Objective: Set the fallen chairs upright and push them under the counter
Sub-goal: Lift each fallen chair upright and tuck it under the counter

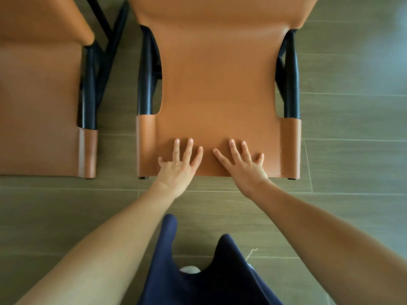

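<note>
Squarely under both hands (179, 170), chair (220, 84)

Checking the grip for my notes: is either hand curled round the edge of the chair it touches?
No, the left hand and the right hand both lie flat, fingers straight and spread, on the tan leather of the chair.

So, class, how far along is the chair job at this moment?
Done: unclear; no counter is in view. In hand: left hand and right hand lie flat on the back of the middle chair. Left: pushing it in, and perhaps the second chair beside it.
</note>
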{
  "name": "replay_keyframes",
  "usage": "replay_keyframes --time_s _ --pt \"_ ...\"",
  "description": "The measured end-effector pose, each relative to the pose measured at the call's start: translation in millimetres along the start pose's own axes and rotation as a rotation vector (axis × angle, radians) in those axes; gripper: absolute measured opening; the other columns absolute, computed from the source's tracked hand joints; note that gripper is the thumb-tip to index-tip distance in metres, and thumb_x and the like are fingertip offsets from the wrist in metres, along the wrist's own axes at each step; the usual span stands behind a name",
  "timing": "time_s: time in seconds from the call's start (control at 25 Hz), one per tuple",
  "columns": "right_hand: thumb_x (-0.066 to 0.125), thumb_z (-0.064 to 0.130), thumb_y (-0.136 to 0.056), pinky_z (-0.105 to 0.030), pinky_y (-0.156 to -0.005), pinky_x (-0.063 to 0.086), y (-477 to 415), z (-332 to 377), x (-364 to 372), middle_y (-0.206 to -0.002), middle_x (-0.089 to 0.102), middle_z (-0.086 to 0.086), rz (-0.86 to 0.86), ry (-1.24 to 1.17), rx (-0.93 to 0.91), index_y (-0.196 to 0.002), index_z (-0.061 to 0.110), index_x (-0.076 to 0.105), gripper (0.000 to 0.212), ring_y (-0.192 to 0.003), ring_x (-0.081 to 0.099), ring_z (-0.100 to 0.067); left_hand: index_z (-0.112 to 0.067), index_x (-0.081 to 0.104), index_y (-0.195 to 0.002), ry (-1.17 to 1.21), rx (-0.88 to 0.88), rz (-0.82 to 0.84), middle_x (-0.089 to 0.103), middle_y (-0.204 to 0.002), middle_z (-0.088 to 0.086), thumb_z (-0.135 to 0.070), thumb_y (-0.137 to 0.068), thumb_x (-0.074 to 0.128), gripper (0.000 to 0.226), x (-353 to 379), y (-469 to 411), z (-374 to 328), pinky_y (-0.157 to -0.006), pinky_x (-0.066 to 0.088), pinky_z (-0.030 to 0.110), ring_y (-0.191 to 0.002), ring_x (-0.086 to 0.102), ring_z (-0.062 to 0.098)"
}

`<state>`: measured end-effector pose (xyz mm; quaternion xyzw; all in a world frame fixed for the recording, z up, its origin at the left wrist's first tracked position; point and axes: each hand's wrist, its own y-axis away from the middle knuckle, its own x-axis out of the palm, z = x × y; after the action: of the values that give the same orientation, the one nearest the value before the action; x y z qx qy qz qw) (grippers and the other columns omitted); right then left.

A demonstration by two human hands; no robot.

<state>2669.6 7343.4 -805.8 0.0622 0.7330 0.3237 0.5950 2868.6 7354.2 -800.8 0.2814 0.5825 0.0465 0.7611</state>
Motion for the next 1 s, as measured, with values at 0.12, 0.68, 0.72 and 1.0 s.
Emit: replay_keyframes --time_s 0.12,0.68,0.72,1.0 --pt "0.054 0.001 -0.090 -0.068 -0.108 0.024 38 -7 -47 -0.160 -0.025 -0.010 0.047 -0.026 -0.019 -0.147 0.042 -0.026 0.106 -0.148 -0.012 -0.038 -0.020 -0.013 -0.151 0.043 0.012 0.035 -0.020 -0.158 0.015 0.005 -0.091 0.045 0.087 -46 33 5 -0.097 0.041 0.065 -0.143 -0.012 0.048" --pt "0.031 -0.012 -0.092 -0.065 -0.112 0.021 165 -46 -304 -0.164 -0.006 -0.004 0.161 -0.132 -0.058 -0.153 0.042 -0.007 0.090 -0.149 0.000 -0.037 -0.022 -0.005 -0.153 0.121 0.000 0.112 -0.003 -0.162 0.010 0.003 -0.092 0.051 0.087 -296 137 58 -0.100 0.043 0.058 -0.146 0.007 0.042" --pt "0.030 -0.012 -0.092 -0.064 -0.112 0.022 168 -49 -321 -0.164 -0.004 -0.003 0.160 -0.133 -0.056 -0.154 0.041 -0.005 0.088 -0.149 0.002 -0.037 -0.022 -0.004 -0.153 0.129 -0.001 0.110 -0.001 -0.162 0.011 0.004 -0.092 0.050 0.085 -312 138 63 -0.099 0.045 0.055 -0.145 0.010 0.042" --pt "0.047 -0.004 -0.092 -0.045 -0.094 0.048 164 -84 -434 -0.157 0.025 -0.004 -0.051 -0.037 0.002 -0.155 0.027 0.011 0.079 -0.135 0.037 -0.035 -0.021 0.014 -0.153 0.055 0.044 -0.060 0.046 -0.137 0.013 0.005 -0.090 0.047 0.076 -427 118 123 -0.068 0.046 0.034 -0.110 0.056 0.031"
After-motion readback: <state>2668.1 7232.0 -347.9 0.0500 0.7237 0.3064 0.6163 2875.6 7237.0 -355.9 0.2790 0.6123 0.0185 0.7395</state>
